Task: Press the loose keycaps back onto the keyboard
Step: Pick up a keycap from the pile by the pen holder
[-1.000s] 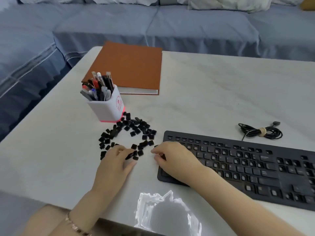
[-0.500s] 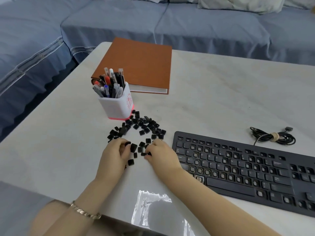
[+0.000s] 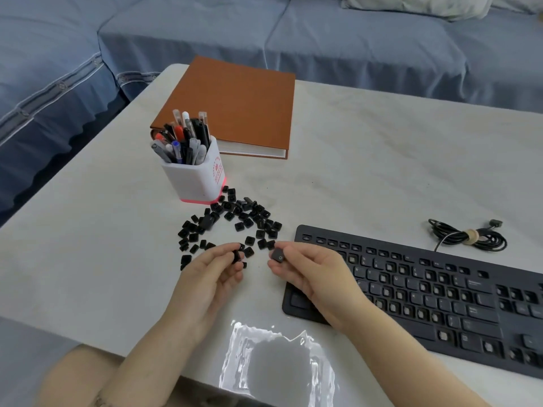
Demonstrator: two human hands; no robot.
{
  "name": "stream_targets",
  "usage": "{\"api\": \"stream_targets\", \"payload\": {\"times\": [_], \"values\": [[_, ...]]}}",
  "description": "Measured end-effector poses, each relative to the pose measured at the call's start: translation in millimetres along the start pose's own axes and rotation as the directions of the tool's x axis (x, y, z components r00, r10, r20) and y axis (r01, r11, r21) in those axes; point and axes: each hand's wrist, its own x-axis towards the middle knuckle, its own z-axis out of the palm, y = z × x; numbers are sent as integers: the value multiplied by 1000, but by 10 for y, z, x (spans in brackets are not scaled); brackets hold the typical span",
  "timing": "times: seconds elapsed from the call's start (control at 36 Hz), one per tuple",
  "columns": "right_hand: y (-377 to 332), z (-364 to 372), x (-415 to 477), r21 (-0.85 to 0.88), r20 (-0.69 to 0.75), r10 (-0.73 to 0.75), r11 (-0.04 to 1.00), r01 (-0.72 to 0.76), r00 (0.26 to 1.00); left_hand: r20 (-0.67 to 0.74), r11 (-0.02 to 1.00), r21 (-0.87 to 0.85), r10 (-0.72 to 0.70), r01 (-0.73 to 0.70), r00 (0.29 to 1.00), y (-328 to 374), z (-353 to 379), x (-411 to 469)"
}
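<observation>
Through the head camera, my left hand (image 3: 211,271) hovers just above the white table (image 3: 382,160), with thumb and fingertips curled round 1 small black keycap (image 3: 236,255) and pinching it clear of the surface. My right hand (image 3: 305,271) is just beside it, the 2 hands near each other but apart, and its wrist lies over the near left corner of the keyboard (image 3: 426,289). Thumb and forefinger of that hand pinch the other keycap (image 3: 278,256), whose top face, with a pale mark on it, is turned up toward me. The loose keycaps (image 3: 235,218) lie scattered on the table just beyond both hands, between the pen cup (image 3: 197,177) and the left end of the keyboard. A few of them sit right against the cup's pink base. The keyboard lies flat on my right, and many of its key spots in the letter rows show pale centres. I cannot read any letters clearly. The white cup stands upright, packed with pens (image 3: 185,139). Behind it a brown book (image 3: 238,104) lies flat and closed. A coiled black cable (image 3: 467,237), tied with a tan band, rests beyond the keyboard and apart from it. A blue sofa (image 3: 323,33) runs along the far side of the table.
</observation>
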Motion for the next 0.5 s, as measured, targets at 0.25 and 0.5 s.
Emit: {"api": "stream_targets", "payload": {"times": [0.25, 0.5], "values": [[-202, -174, -357, 125, 67, -61, 991, 52, 996, 109, 1000, -19, -3, 6, 994, -72, 203, -151], [-250, -354, -495, 146, 7, -65, 987, 63, 998, 148, 999, -17, -44, 47, 988, -183, 389, -213]]}}
